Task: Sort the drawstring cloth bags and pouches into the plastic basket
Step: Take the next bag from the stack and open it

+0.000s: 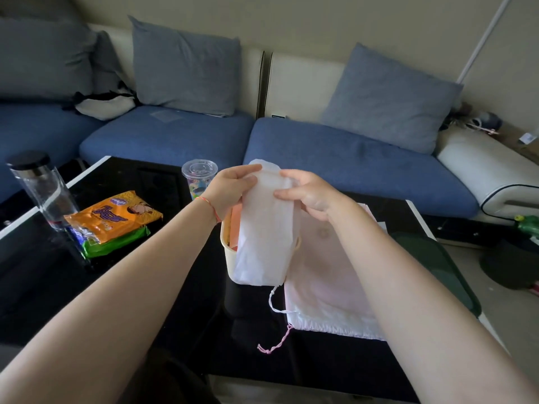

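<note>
A folded white drawstring bag (pixel 267 234) hangs upright in front of me, its white cord dangling below. My left hand (pixel 233 188) pinches its top left edge and my right hand (pixel 309 193) grips its top right edge. Directly behind the bag stands a cream plastic basket (pixel 226 243), mostly hidden, with an orange-pink pouch (pixel 234 225) standing inside it. A pale pink drawstring bag (pixel 326 272) lies flat on the black table to the right, partly under my right forearm, its pink cord trailing toward me.
On the black glass table (pixel 175 287) stand a clear bottle with a black cap (pixel 43 193), orange and green snack packets (pixel 112 221) and a lidded plastic cup (pixel 198 176). A blue sofa with cushions (pixel 350 153) runs behind. A dark green item (pixel 437 263) lies at the table's right edge.
</note>
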Available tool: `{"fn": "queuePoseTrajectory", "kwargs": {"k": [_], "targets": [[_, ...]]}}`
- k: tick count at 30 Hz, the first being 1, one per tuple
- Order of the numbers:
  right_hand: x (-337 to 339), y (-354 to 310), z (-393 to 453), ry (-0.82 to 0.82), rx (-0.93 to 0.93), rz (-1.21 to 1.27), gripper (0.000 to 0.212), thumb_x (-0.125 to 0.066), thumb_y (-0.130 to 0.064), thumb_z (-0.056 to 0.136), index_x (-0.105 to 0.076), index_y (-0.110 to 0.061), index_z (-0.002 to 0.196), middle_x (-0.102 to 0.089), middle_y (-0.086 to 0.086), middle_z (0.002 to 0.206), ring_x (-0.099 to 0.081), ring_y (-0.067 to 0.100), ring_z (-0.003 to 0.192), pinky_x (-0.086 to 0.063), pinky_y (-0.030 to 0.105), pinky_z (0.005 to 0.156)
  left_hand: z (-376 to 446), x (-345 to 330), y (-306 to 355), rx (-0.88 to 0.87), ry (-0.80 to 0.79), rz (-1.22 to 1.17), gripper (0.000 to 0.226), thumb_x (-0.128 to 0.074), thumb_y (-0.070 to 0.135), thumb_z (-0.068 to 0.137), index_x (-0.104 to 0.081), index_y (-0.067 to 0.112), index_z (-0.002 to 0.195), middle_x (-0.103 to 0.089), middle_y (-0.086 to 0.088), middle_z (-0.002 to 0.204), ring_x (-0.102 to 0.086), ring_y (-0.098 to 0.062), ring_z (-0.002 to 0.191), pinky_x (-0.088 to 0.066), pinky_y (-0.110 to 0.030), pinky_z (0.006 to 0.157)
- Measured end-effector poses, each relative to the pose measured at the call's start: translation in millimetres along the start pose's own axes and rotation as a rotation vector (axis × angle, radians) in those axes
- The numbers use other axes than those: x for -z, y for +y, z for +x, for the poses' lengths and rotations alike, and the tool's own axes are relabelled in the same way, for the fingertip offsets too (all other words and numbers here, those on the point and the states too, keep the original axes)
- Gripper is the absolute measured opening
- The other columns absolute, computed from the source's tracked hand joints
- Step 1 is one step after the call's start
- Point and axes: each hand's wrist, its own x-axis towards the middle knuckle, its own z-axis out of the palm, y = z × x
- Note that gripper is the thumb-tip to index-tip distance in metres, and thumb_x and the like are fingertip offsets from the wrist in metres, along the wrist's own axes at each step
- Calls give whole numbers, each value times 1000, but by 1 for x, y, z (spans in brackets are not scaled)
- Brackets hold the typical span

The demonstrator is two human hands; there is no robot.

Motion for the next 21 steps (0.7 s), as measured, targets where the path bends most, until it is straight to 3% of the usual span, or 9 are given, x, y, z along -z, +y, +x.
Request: {"fn": "queuePoseTrajectory", "kwargs": {"k": [2, 5, 8, 10, 13, 15, 18, 21], "targets": [[-2, -5, -1, 18, 19, -119, 74, -88, -20, 67, -58, -7, 133, -69, 9, 121, -66, 22, 111, -48, 42, 104, 2, 4, 2, -17, 16, 52, 32, -55, 11, 96, -62, 20, 126, -62, -7, 126, -59, -21, 117, -46, -39, 105], [3, -11, 0, 63, 54, -372, 29, -85, -25, 75, -74, -13, 100, -75, 3, 95, -72, 20, 92, -55, 39, 94, 5, 6, 2, -23, -8, 154, 34, -56, 15, 94, -61, 18, 127, -61, -7, 128, -57, -21, 120, -42, -41, 108], [6, -20, -2, 106, 88, -465, 29, -84, -27, 76, -64, -8, 70, -62, 0, 70, -58, 17, 68, -49, 32, 72, 2, 4, 9, 8, -95, 154, 31, -59, 11, 93, -62, 10, 123, -64, -9, 120, -60, -22, 115, -46, -42, 104], [5, -22, -3, 167, 144, -438, 31, -82, -23, 78, -59, -2, 73, -51, 2, 71, -48, 14, 68, -40, 29, 68, -1, 2, 15, 24, -161, 164, 22, -63, 17, 90, -67, 14, 111, -67, -9, 116, -62, -20, 111, -50, -41, 100], [8, -22, -4, 207, 188, -260, 37, -78, -18, 81, -57, 11, 89, -52, 3, 79, -51, 13, 73, -41, 28, 71, -6, 5, 20, 44, -175, 249, 47, -71, 46, 73, -65, 26, 115, -68, 3, 117, -60, -15, 114, -45, -46, 103], [10, -20, -4, 193, 171, -129, 41, -78, -19, 83, -58, 13, 98, -60, 4, 86, -58, 14, 80, -46, 31, 77, -7, 7, 20, 36, -244, 232, 55, -71, 56, 71, -61, 33, 121, -67, 10, 120, -58, -12, 118, -38, -50, 107], [8, -18, -5, 229, 140, 31, 34, -77, -20, 85, -66, 4, 106, -72, 6, 97, -68, 19, 87, -54, 34, 80, -9, 4, 19, 0, -453, 182, 50, -69, 39, 85, -53, 36, 132, -63, 6, 129, -55, -18, 125, -36, -52, 108], [4, -20, -5, 273, 122, 77, 27, -76, -25, 85, -70, -7, 105, -75, 8, 102, -71, 23, 91, -58, 37, 83, -13, -1, 20, -6, -506, 110, 47, -66, 16, 91, -52, 21, 135, -65, -5, 127, -61, -22, 118, -47, -42, 103]]}}
